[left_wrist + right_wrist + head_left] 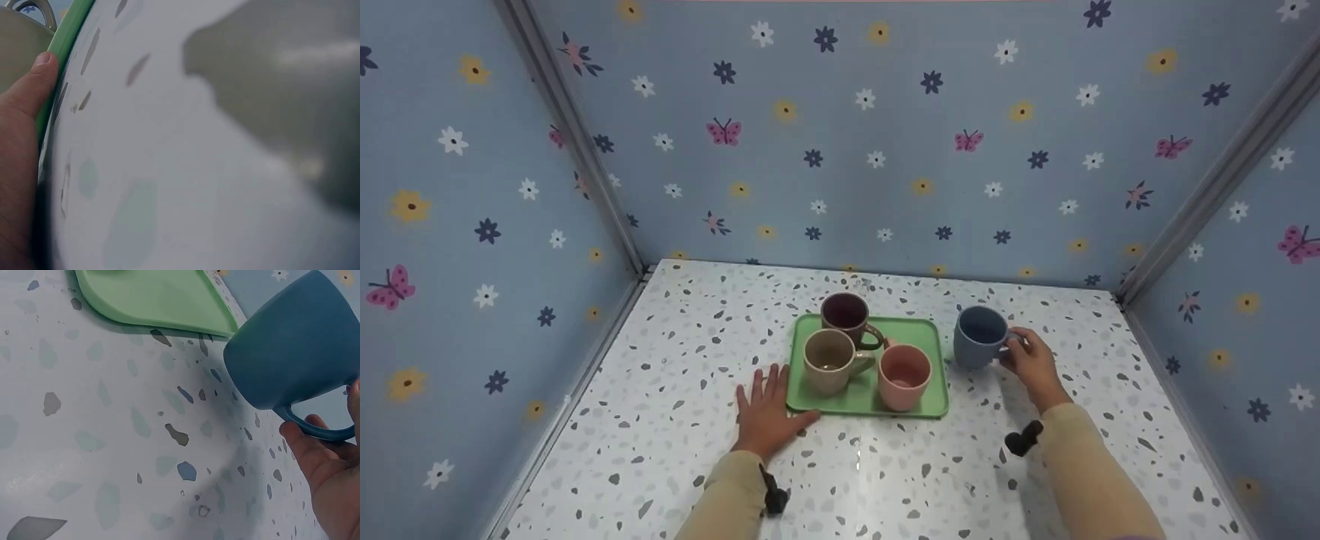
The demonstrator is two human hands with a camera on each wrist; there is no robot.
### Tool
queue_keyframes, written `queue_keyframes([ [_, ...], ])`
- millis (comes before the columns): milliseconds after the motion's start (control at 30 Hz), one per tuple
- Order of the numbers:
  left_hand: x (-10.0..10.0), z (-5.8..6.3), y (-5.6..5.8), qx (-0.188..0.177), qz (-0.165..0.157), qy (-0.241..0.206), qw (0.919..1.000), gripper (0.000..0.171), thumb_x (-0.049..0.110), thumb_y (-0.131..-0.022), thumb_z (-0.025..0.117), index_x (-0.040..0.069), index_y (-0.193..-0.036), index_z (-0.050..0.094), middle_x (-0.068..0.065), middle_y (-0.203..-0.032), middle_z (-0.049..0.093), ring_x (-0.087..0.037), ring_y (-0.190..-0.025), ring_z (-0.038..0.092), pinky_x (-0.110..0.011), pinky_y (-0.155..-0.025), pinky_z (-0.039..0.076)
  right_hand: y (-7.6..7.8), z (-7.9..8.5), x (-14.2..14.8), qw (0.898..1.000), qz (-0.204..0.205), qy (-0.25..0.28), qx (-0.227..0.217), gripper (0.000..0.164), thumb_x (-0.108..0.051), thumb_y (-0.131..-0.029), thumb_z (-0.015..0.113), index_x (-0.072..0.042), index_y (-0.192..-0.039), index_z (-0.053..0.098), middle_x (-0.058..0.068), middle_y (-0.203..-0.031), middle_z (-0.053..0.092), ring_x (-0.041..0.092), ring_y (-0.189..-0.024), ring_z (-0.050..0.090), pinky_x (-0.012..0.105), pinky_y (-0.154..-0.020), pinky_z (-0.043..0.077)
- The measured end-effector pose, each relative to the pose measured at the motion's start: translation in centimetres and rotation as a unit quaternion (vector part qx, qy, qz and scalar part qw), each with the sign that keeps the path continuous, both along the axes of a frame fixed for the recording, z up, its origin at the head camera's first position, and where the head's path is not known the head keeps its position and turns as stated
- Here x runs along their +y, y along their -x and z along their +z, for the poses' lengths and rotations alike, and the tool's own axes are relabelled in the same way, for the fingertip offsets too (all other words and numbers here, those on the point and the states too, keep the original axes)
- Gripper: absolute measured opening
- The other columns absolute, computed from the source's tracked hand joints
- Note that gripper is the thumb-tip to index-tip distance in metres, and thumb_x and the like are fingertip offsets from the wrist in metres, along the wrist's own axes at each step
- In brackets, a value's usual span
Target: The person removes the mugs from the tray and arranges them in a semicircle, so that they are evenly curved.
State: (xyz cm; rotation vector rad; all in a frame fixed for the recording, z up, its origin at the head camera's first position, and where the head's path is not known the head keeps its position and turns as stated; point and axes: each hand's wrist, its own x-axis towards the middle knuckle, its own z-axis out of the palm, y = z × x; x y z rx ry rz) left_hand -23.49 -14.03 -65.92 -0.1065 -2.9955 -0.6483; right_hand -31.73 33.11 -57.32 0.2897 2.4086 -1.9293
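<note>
My right hand [1033, 369] grips the handle of a blue mug [976, 346], just right of the green tray [934, 397]. In the right wrist view the blue mug [298, 343] appears lifted off the table, its handle between fingers and thumb. My left hand [767, 416] lies with spread fingers at the tray's left edge, its thumb by the front left corner. The left wrist view has that thumb [42, 76] against the tray's green rim [70, 34]. On the tray stand a dark maroon mug [840, 311], a beige mug [826, 367] and a pink mug [904, 379].
The table [660, 360] has a white speckled top. Blue flowered panels [877, 135] stand at the back and both sides, joined by grey metal posts [577, 135]. A small black device [1024, 439] sits on each wrist.
</note>
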Motion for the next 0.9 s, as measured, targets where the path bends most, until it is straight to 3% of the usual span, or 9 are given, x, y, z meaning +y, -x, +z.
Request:
queue_keyframes([
  [267,0.0,0.0,-0.1,0.001,0.0,0.003,1.0,0.111,0.082,-0.084,0.053,0.011,-0.162,0.02,-0.012,-0.168,0.016,-0.04,-0.154,0.007,-0.066,-0.12,-0.003,0.1,-0.8,1.2,1.0,-0.003,0.001,-0.017,0.04,-0.02,-0.11,0.042,-0.005,-0.147,0.039,0.023,-0.156,0.04,0.037,-0.138,0.047,0.04,-0.109,0.047],
  [733,0.0,-0.2,-0.1,0.023,0.003,-0.002,0.9997,0.11,0.079,-0.082,0.057,0.01,-0.161,0.025,-0.014,-0.167,0.023,-0.042,-0.153,0.012,-0.068,-0.119,0.001,0.0,-2.0,1.8,0.999,-0.009,-0.013,-0.03,0.044,-0.026,-0.111,0.039,-0.008,-0.151,0.036,0.021,-0.159,0.037,0.033,-0.143,0.041,0.045,-0.111,0.044],
  [900,-0.1,-0.1,0.0,0.016,0.003,0.008,0.9998,0.111,0.082,-0.082,0.054,0.01,-0.162,0.024,-0.013,-0.167,0.021,-0.041,-0.154,0.011,-0.067,-0.119,0.001,0.5,-2.0,1.5,0.999,-0.023,-0.021,-0.038,0.043,-0.026,-0.112,0.036,-0.01,-0.152,0.035,0.021,-0.158,0.036,0.035,-0.141,0.043,0.045,-0.111,0.045],
])
